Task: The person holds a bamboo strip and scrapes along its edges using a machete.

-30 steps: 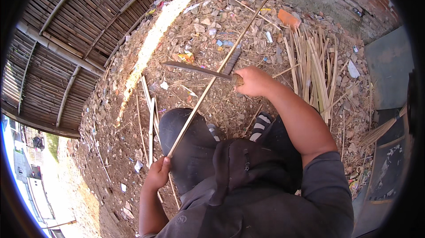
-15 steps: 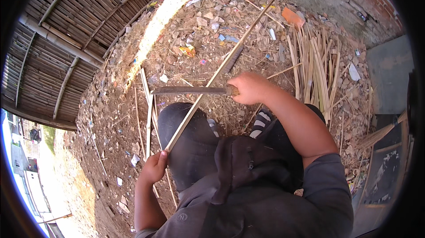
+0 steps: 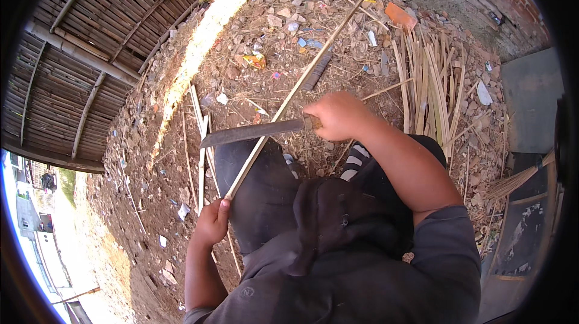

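Since half a second ago, the knife (image 3: 241,134) has tilted, tip downward, and its crossing with the bamboo strip (image 3: 295,92) lies nearer the left hand (image 3: 212,221). From my distant seat, on the head view, I place everything by the left knee (image 3: 265,185). My strip slants over it, far end up and rightward beyond it. To its lower left, the left hand grips the strip's near end; to its upper right, the right hand (image 3: 338,116) clenches the knife handle. Whether the edge bites, I cannot tell. I judge the step as shaving or trimming the strip; the next move calls for a steady left grip and a stroke clear of thumb and knee.
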Demonstrator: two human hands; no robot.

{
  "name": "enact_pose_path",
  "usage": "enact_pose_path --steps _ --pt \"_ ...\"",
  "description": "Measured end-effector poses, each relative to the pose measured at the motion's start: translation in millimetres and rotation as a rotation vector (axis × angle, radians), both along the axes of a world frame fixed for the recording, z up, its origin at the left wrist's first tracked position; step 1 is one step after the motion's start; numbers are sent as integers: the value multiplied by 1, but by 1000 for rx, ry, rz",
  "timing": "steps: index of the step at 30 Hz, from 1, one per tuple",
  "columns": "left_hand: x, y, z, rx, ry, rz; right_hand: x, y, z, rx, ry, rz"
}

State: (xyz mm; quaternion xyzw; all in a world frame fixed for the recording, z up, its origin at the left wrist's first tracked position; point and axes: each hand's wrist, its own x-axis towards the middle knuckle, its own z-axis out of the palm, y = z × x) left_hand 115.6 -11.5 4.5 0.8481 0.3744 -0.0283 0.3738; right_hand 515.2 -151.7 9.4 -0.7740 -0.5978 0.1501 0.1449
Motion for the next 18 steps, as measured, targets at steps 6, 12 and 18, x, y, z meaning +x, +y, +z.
enact_pose_path --steps 6,12,18 --pt "16 6 3 -6 51 30 29 -7 -20 54 46 -145" --pt "4 2 -3 86 47 -12 -4 -1 0 96 -52 18" --pt "19 -1 10 126 94 6 33 -10 -20 101 14 -176"
